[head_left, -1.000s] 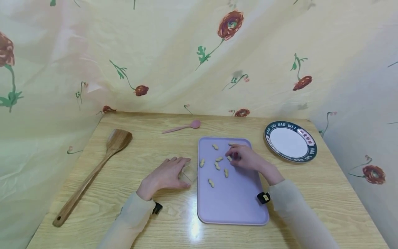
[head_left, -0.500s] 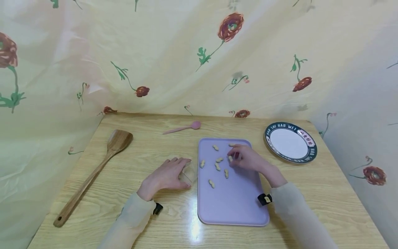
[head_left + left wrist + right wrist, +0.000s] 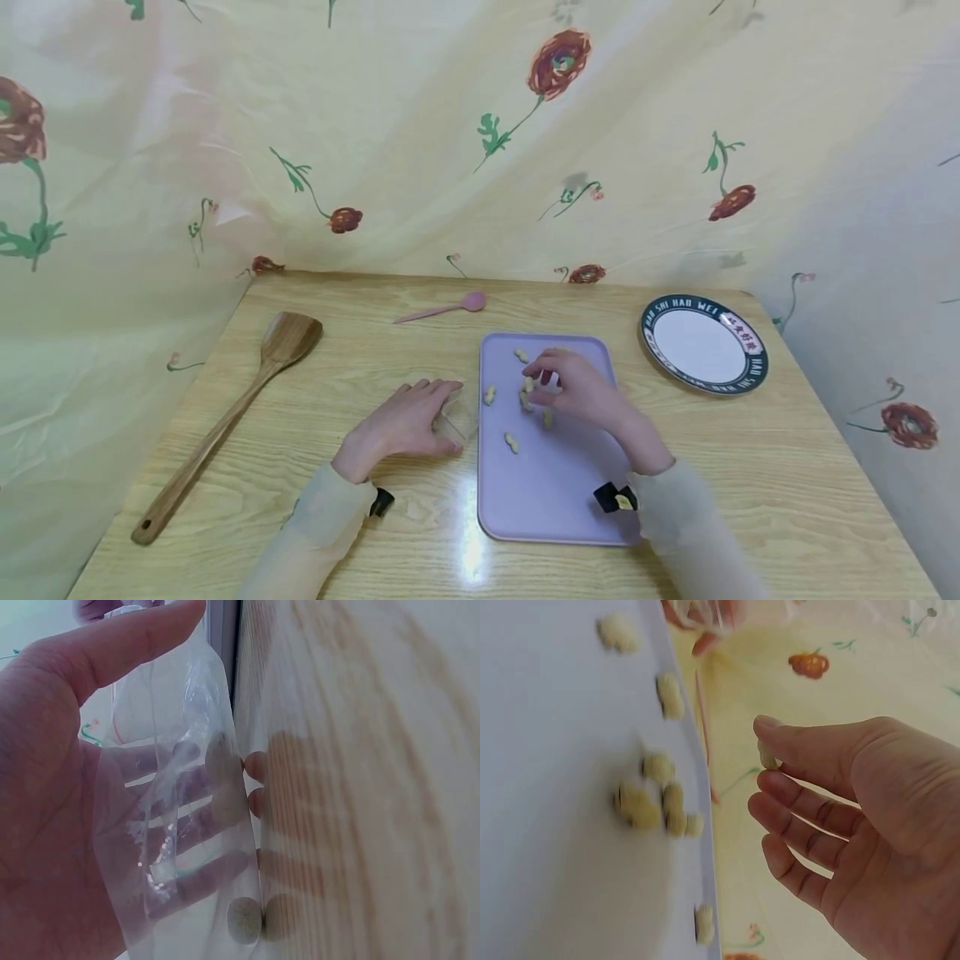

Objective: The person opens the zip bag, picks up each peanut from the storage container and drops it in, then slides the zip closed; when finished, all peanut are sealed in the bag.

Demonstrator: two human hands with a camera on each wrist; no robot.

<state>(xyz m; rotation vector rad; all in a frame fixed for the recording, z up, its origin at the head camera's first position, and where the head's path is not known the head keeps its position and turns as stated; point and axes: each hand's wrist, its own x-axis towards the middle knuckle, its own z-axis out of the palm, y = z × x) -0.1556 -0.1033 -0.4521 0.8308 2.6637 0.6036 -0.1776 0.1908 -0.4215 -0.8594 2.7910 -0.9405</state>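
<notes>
While its thumb and a finger pinch a peanut (image 3: 767,755), the right hand (image 3: 581,396) hangs over the tray (image 3: 558,492), near its twelve o'clock end. Taking the tray as the clock's centre, with twelve at its far side, the left hand (image 3: 397,421) lies at nine o'clock, its thumb and fingers spread in a wide curve around a clear plastic bag (image 3: 180,825). From the head the bag is hard to make out against the worktop (image 3: 420,550); the left wrist shows its glossy film, with the fingers blurred behind it. Low in it, at about five o'clock in that view, sits a rounded, peanut-like thing (image 3: 244,920); whether it lies inside or behind the film cannot be told.

The thumb covers much of the pinched peanut. Several loose peanuts (image 3: 512,442) lie on the tray's far half; the right hand partly hides those nearest it, so no sure count is possible. The right wrist camera cuts the tray off at its own nine o'clock edge.

At two o'clock from the tray stands a dark-rimmed plate (image 3: 697,342), some of its lettering too blurred to read. A pink spoon (image 3: 474,302) lies between ten and eleven, and a wooden spatula (image 3: 247,387) well out at nine. Both sleeves (image 3: 315,517) run out of the head view at its lower edge.
</notes>
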